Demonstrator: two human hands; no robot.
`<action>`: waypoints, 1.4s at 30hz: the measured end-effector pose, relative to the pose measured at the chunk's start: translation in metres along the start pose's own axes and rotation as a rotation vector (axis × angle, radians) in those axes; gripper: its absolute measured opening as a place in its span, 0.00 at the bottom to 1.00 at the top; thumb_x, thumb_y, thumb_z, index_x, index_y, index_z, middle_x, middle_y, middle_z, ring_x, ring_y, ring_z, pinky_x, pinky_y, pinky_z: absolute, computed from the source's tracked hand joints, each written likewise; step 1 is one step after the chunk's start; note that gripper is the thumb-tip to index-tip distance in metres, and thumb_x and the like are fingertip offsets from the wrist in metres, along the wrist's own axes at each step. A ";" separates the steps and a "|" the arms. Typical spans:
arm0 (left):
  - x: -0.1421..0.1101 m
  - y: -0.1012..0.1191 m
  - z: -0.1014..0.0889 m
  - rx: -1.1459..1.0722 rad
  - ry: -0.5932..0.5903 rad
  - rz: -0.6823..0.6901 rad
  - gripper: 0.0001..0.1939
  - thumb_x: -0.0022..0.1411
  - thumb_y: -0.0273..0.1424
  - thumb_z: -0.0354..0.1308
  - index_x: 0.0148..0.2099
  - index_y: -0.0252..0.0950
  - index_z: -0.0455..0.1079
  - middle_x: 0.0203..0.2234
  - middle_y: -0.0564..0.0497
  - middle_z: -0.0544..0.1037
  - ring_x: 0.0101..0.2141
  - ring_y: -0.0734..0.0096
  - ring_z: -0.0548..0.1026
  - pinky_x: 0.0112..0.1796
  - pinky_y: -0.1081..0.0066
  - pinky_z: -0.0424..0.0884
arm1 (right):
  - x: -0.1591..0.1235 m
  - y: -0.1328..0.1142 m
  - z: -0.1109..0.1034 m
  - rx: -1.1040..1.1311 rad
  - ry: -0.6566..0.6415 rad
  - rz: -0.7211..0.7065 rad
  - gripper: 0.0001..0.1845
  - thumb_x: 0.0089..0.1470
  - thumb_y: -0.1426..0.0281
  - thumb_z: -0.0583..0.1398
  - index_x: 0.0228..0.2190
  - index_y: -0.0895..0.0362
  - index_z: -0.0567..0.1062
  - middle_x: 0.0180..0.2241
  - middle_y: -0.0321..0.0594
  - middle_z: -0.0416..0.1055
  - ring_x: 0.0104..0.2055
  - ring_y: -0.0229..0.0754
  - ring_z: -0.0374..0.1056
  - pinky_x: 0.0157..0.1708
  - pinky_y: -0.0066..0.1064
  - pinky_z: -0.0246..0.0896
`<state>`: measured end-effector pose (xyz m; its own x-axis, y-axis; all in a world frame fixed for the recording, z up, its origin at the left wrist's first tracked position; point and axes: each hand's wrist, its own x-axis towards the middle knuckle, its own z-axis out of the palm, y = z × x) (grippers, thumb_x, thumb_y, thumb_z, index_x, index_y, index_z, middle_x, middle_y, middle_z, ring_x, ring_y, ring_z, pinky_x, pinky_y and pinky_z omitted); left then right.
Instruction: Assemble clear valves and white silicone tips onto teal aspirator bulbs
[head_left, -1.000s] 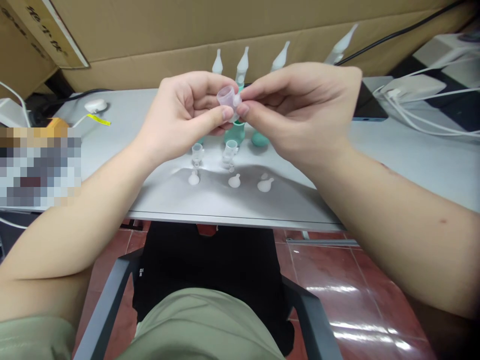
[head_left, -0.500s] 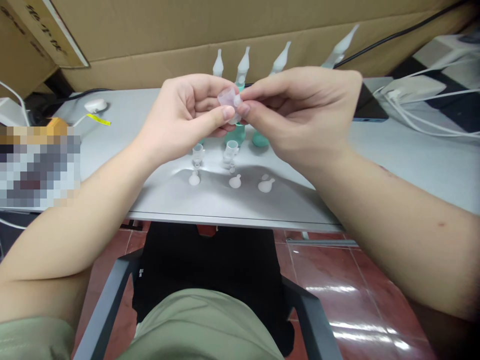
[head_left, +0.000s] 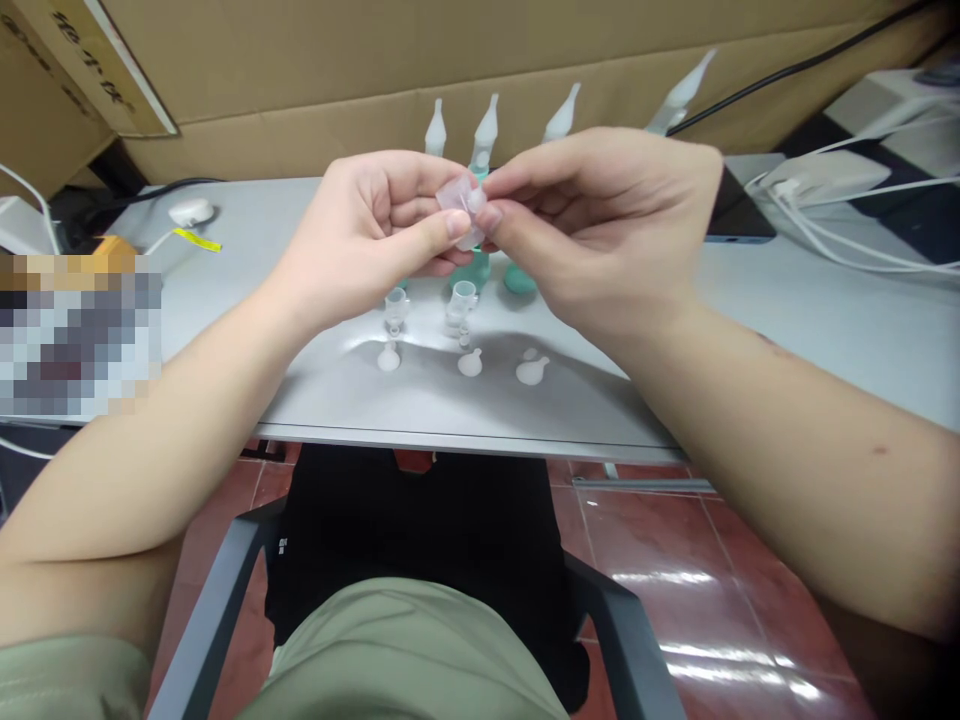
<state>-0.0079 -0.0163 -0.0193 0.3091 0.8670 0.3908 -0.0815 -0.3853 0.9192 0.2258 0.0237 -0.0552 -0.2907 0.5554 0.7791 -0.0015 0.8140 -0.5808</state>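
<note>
Above the desk, my left hand (head_left: 382, 215) grips a clear plastic tube fitting (head_left: 454, 195) between thumb and fingers. My right hand (head_left: 600, 220) pinches a small white cap (head_left: 477, 200) against the fitting's right side; its thumb and forefinger are closed on it. Just below lie two more clear fittings, one at left (head_left: 395, 308) and one in the middle (head_left: 461, 308). Nearer the edge is a row of small white round tabbed pieces (head_left: 470, 363). Behind my hands stand teal squeeze bulbs with white pointed tips (head_left: 486, 125), partly hidden.
Cardboard (head_left: 300, 70) walls the back of the grey desk (head_left: 225, 330). A dark flat device (head_left: 739, 205) and white cables (head_left: 825, 240) lie at right. A white plug-like piece (head_left: 191, 211) is at left. The chair's armrests flank my lap.
The clear fitting has turned slightly in my fingers, and my right hand has shifted a touch. Everything on the desk stays in place.
</note>
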 end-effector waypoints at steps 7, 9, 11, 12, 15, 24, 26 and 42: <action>0.004 -0.021 -0.011 0.008 -0.093 0.079 0.08 0.76 0.27 0.82 0.52 0.46 0.95 0.47 0.54 0.98 0.45 0.63 0.97 0.50 0.63 0.96 | -0.004 -0.015 0.002 -0.061 0.091 -0.006 0.23 0.74 0.38 0.81 0.41 0.42 0.94 0.42 0.36 0.87 0.47 0.52 0.90 0.54 0.53 0.94; 0.005 -0.022 -0.013 -0.005 -0.107 0.096 0.07 0.77 0.28 0.82 0.53 0.48 0.96 0.47 0.54 0.97 0.45 0.65 0.96 0.50 0.64 0.97 | -0.005 -0.018 0.001 -0.101 0.086 0.031 0.18 0.77 0.43 0.79 0.42 0.41 0.95 0.43 0.34 0.88 0.49 0.51 0.91 0.55 0.50 0.95; 0.004 -0.020 -0.013 0.013 -0.106 0.092 0.05 0.79 0.32 0.82 0.53 0.49 0.97 0.47 0.53 0.97 0.45 0.63 0.96 0.51 0.61 0.97 | -0.003 -0.018 0.000 -0.099 0.082 -0.004 0.17 0.76 0.44 0.80 0.42 0.42 0.95 0.42 0.33 0.89 0.47 0.50 0.91 0.51 0.47 0.94; 0.004 -0.018 -0.013 0.032 -0.101 0.085 0.05 0.78 0.33 0.82 0.53 0.49 0.96 0.47 0.53 0.97 0.46 0.61 0.96 0.52 0.59 0.97 | -0.001 -0.016 0.000 -0.085 0.078 -0.034 0.18 0.75 0.44 0.80 0.41 0.43 0.95 0.41 0.33 0.89 0.45 0.49 0.91 0.48 0.45 0.94; 0.002 -0.014 -0.008 0.089 -0.078 0.053 0.05 0.76 0.37 0.84 0.51 0.46 0.94 0.48 0.52 0.97 0.48 0.58 0.95 0.55 0.54 0.96 | 0.003 -0.010 0.000 -0.030 0.073 -0.117 0.18 0.72 0.47 0.83 0.39 0.45 0.94 0.38 0.34 0.89 0.41 0.47 0.89 0.43 0.42 0.92; 0.007 -0.016 -0.006 0.101 -0.150 0.078 0.17 0.69 0.46 0.90 0.46 0.44 0.90 0.44 0.52 0.95 0.47 0.57 0.93 0.55 0.52 0.95 | 0.006 -0.007 -0.002 0.062 0.011 -0.003 0.31 0.67 0.33 0.83 0.38 0.45 0.87 0.37 0.36 0.85 0.37 0.49 0.86 0.40 0.48 0.91; 0.006 -0.015 -0.008 0.138 -0.143 0.062 0.15 0.73 0.47 0.87 0.48 0.44 0.91 0.45 0.52 0.95 0.50 0.56 0.93 0.58 0.50 0.95 | 0.008 -0.006 -0.003 0.064 0.029 0.013 0.28 0.68 0.36 0.83 0.37 0.45 0.88 0.35 0.35 0.85 0.35 0.48 0.86 0.37 0.46 0.89; -0.001 -0.011 -0.002 0.154 -0.074 0.080 0.04 0.73 0.31 0.80 0.44 0.39 0.89 0.40 0.50 0.95 0.43 0.58 0.97 0.48 0.62 0.97 | 0.008 -0.014 -0.013 0.054 0.000 0.111 0.19 0.59 0.41 0.89 0.37 0.37 0.96 0.35 0.35 0.90 0.33 0.54 0.87 0.35 0.54 0.91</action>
<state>-0.0088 -0.0122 -0.0299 0.3770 0.8082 0.4525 0.0357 -0.5009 0.8648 0.2359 0.0195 -0.0377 -0.2923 0.6416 0.7092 -0.0212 0.7370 -0.6755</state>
